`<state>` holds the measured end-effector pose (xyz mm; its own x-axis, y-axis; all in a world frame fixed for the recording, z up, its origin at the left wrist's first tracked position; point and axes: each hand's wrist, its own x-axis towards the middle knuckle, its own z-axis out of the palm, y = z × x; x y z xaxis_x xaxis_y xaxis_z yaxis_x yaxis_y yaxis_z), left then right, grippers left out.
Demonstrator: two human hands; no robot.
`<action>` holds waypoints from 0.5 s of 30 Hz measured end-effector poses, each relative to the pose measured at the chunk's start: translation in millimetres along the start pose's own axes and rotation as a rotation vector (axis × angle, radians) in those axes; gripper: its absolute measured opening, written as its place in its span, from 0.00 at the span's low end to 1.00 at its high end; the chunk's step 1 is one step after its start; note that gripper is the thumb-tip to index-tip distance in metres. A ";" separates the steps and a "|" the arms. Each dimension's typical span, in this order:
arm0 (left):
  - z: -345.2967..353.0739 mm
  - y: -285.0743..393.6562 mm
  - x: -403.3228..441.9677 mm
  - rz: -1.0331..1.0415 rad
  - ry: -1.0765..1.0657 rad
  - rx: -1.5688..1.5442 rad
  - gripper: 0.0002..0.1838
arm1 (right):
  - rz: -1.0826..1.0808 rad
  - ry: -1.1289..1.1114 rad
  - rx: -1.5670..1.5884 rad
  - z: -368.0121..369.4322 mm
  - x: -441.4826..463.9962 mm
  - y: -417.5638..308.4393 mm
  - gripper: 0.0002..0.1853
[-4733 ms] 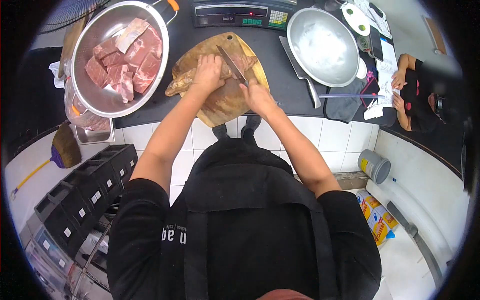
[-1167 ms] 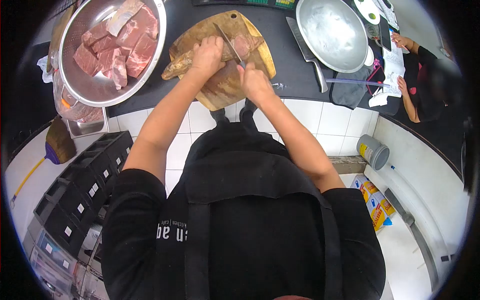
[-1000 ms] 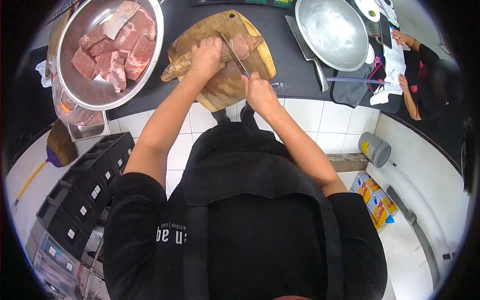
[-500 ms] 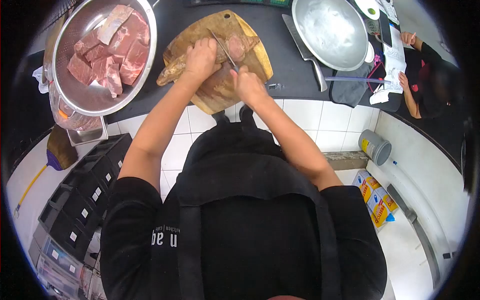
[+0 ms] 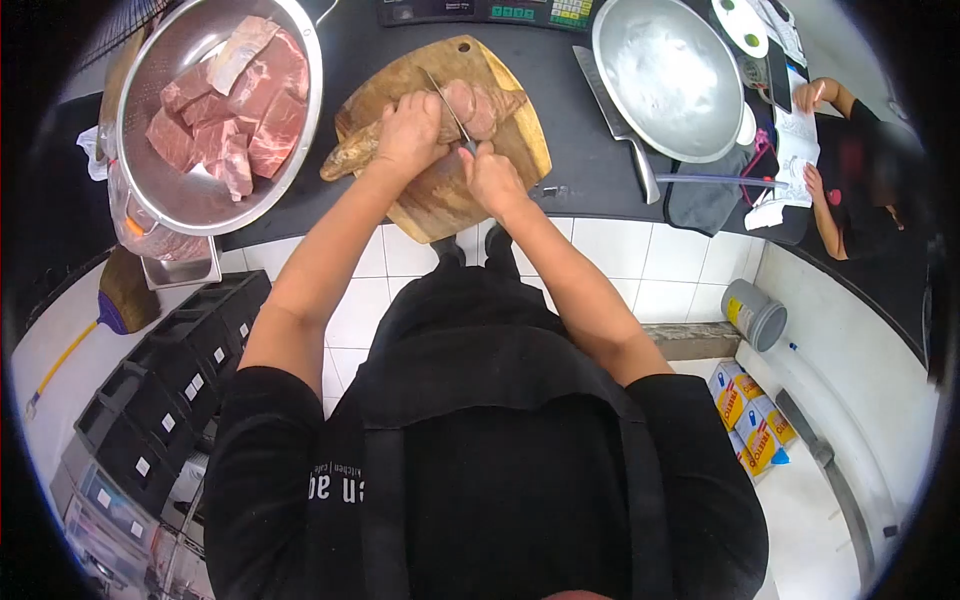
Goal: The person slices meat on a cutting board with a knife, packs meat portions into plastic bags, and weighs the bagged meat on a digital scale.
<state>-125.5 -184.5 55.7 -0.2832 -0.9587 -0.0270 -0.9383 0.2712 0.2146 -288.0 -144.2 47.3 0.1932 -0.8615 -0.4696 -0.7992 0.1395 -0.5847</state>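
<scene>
On the wooden cutting board (image 5: 437, 212) lies a long brown piece of meat (image 5: 350, 155), its far left end tapered. My left hand (image 5: 410, 132) presses down over it with curled fingers, hiding its middle. In my right hand (image 5: 494, 180) is a knife (image 5: 451, 112) gripped by the handle, its thin blade slanting across the meat just right of my left fingers. Pinkish cut slices (image 5: 482, 112) rest against the right side of the blade, beside the meat's other end.
A steel colander (image 5: 310, 110) of raw meat chunks stands left. To the right are a cleaver (image 5: 622, 128), a metal bowl (image 5: 665, 80) and a grey cloth (image 5: 705, 190). A scale (image 5: 520, 12) sits behind the board. Another person's hand (image 5: 815, 95) is over papers at far right.
The view has tilted, so the counter sits lower in the picture and the scale shows more. More pink cut face now shows right of the blade. Both hands keep their holds.
</scene>
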 end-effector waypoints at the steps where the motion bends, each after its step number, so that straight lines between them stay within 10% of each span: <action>1: -0.1 0.7 -0.6 0.002 0.012 0.002 0.40 | -0.008 0.007 0.011 -0.4 -2.3 4.7 0.25; 15: -1.0 8.9 -3.5 -0.113 -0.004 0.111 0.35 | -0.052 0.070 -0.143 -50.5 -68.2 -19.4 0.22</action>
<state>-132.7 -178.8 58.7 -0.1747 -0.9834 -0.0487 -0.9805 0.1692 0.1003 -314.4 -112.9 124.1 0.2003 -0.8983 -0.3910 -0.8631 0.0270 -0.5043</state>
